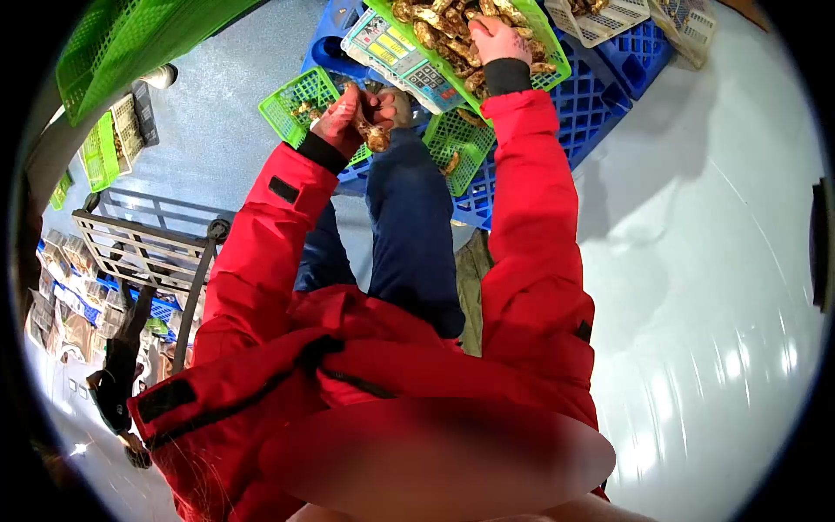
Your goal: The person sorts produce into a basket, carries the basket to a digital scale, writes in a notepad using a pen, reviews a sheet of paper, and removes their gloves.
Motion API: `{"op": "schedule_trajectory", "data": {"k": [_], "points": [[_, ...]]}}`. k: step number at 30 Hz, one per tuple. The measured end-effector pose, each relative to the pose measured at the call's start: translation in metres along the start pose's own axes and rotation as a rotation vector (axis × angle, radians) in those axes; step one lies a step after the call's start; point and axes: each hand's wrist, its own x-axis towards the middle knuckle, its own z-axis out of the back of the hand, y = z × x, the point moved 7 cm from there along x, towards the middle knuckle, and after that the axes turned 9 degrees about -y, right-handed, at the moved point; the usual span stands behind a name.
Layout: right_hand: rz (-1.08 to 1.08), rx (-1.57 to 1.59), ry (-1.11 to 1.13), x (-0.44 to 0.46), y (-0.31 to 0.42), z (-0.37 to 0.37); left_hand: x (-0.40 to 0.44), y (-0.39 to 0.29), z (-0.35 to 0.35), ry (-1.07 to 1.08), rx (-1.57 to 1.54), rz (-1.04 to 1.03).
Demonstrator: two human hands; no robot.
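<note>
Left hand (352, 117): clasping a mushroom (375, 138).
Right hand (499, 42): on mushrooms (428, 35), grip unclear from here.
Green crate (556, 50): heaped.
Small baskets (277, 111): sparsely filled.

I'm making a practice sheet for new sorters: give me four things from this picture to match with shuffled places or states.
1. bare left hand
2. bare right hand
3. white electronic scale with a keypad
4. red jacket sleeves

A. on the mushroom pile in a large green plastic crate
B. ending in black cuffs
C. holding a brown, knobbly mushroom
D. between the left hand and the large crate

Pairs: 1-C, 2-A, 3-D, 4-B
</note>
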Motion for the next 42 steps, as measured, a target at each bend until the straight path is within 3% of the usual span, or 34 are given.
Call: {"op": "schedule_trajectory", "data": {"k": [2, 6, 9, 12, 13, 17, 24, 25, 26, 29, 32, 33, 36, 37, 40, 42], "points": [[-0.050, 0.071, -0.057, 0.018, -0.001, -0.007, 0.001, 0.001, 0.000, 0.004, -0.012, 0.024], [-0.031, -0.119, -0.185, 0.039, 0.004, 0.010, -0.004, 0.000, -0.005, 0.012, -0.008, 0.000], [0.009, -0.187, -0.123, 0.057, 0.006, 0.009, 0.002, 0.004, 0.010, -0.002, -0.045, 0.028], [0.122, -0.464, 0.070, 0.073, 0.021, -0.014, -0.001, 0.007, 0.014, -0.043, -0.047, 0.032], [0.204, -0.471, -0.030, 0.083, 0.018, -0.026, 0.000, 0.008, 0.015, -0.064, -0.033, 0.037], [0.176, -0.680, 0.166, 0.125, 0.004, -0.079, 0.000, 0.009, 0.015, -0.073, -0.011, 0.056], [0.517, -0.444, -0.167, 0.119, 0.010, -0.068, 0.002, 0.008, 0.016, -0.099, -0.003, 0.024], [0.298, -0.647, -0.209, 0.115, 0.010, -0.053, 0.001, 0.007, 0.015, -0.087, -0.005, 0.013], [0.339, -0.367, -0.116, 0.106, 0.017, -0.030, 0.000, 0.007, 0.017, -0.078, -0.013, 0.005], [0.159, 0.001, -0.176, 0.068, 0.033, 0.012, 0.003, 0.010, 0.023, -0.117, -0.009, 0.022], [0.128, -0.100, -0.031, 0.067, 0.069, 0.014, 0.000, 0.012, 0.022, -0.106, 0.013, 0.022], [0.291, -0.200, -0.130, 0.083, 0.069, -0.007, -0.004, 0.008, 0.015, -0.050, 0.064, -0.027], [-0.091, -0.108, 0.410, 0.110, 0.073, -0.041, -0.004, 0.010, 0.015, -0.106, 0.069, 0.043], [-0.208, 0.062, 0.481, 0.117, 0.057, -0.058, -0.004, 0.012, 0.017, -0.069, 0.048, 0.030], [-0.015, 0.020, 0.616, 0.138, 0.038, -0.080, -0.003, 0.013, 0.022, -0.070, 0.062, -0.025], [-0.462, 0.621, 0.541, 0.102, 0.039, -0.060, -0.002, 0.013, 0.026, -0.070, 0.047, -0.019]]}}
